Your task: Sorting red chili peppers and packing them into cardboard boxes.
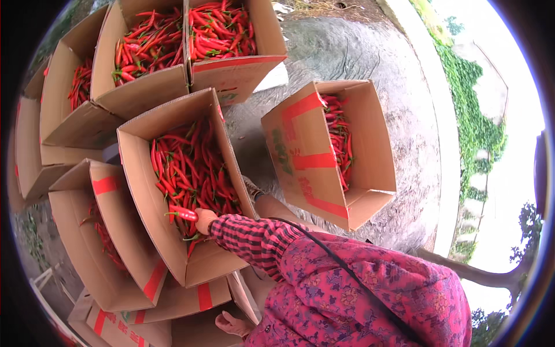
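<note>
My right hand is closed around a red chili pepper with a green stem. It is over a tall cardboard box that holds a heap of red chilies. Dark checked cloth covers that forearm. Lower in the view, my left hand hangs beside another cardboard box. Its fingers are loosely apart, and nothing shows in them. My pink floral garment, crossed by a black strap, fills the lower right.
At the right, a cardboard box with red stripes holds more chilies on grey ground. Several chili-filled boxes crowd the upper left. Another box, partly filled, leans near the lower left. Green climbing plants stand beyond.
</note>
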Motion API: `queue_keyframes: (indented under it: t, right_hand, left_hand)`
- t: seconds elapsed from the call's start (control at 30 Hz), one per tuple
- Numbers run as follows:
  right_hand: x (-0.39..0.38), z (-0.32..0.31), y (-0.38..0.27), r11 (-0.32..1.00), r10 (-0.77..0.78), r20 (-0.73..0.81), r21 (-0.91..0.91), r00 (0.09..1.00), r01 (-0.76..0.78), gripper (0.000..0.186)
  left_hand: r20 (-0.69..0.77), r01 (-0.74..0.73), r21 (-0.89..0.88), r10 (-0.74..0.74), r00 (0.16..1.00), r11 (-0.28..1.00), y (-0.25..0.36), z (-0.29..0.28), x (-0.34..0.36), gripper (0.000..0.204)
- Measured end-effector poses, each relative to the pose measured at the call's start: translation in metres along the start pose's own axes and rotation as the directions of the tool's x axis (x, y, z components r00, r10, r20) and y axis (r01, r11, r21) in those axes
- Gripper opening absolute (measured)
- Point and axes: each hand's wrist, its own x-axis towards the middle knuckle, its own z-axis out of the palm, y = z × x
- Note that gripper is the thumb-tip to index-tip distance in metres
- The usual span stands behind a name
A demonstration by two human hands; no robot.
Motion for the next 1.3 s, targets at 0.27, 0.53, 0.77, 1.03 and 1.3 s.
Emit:
queue_keyframes:
  t: [0.27,0.53,0.77,1.03,1.3]
  right_hand:
    - [-0.145,-0.098,-0.057,0.772,-0.068,0.451,0.588,0.890,-0.239,0.030]
    - [-0.197,-0.123,-0.024,0.842,-0.533,0.239,0.052,0.812,0.537,0.044]
    - [-0.216,-0.174,-0.004,0.553,-0.763,0.451,0.086,0.463,0.829,0.041]
    - [-0.245,-0.313,0.074,0.791,-0.610,-0.268,-0.262,0.746,0.553,0.047]
    - [-0.214,-0.340,0.182,0.994,0.095,-0.371,-0.007,0.924,-0.105,0.046]
  left_hand:
    - [0.598,-0.084,-0.447,0.367,0.712,0.891,0.180,0.031,-0.033,0.057]
    - [0.937,0.759,-0.340,0.126,0.327,0.555,0.224,0.062,-0.037,0.052]
    - [0.886,0.693,-0.251,-0.128,0.446,0.676,0.213,0.062,-0.020,0.033]
    - [0.781,0.521,-0.217,-0.173,0.600,0.826,0.210,0.012,0.010,0.027]
    - [0.805,0.675,-0.155,-0.304,0.510,0.722,0.183,-0.020,0.019,0.027]
